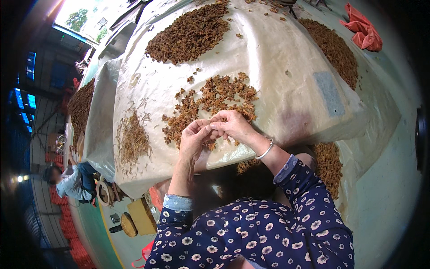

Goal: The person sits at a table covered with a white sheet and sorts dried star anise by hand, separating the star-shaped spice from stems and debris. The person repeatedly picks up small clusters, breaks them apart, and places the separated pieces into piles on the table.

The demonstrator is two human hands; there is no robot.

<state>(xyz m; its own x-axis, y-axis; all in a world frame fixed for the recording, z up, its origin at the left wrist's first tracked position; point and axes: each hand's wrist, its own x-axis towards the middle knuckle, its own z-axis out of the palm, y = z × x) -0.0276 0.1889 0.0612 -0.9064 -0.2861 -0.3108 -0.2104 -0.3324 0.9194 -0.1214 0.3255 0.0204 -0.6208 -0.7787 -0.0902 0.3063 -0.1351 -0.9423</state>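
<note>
My left hand [195,138] and my right hand [233,125] meet at the fingertips over the near side of the table. Thumbs and fingers pinch together on a small piece of star anise, mostly hidden by the fingers. Just beyond and around them spreads a loose patch of dried star anise [225,92] on a plastic-covered table [282,90]. To the left lies a low heap of thin, pale-brown stems [132,141]. A larger, darker mound of star anise [191,35] sits farther back on the same sheet.
Another star anise heap [331,48] lies beyond the right edge, and more star anise [327,168] is below the table. A red sack [362,30] rests on the floor. At left, a person [75,183] sits near a dark heap [81,107]. A woven basket [129,224] stands lower left.
</note>
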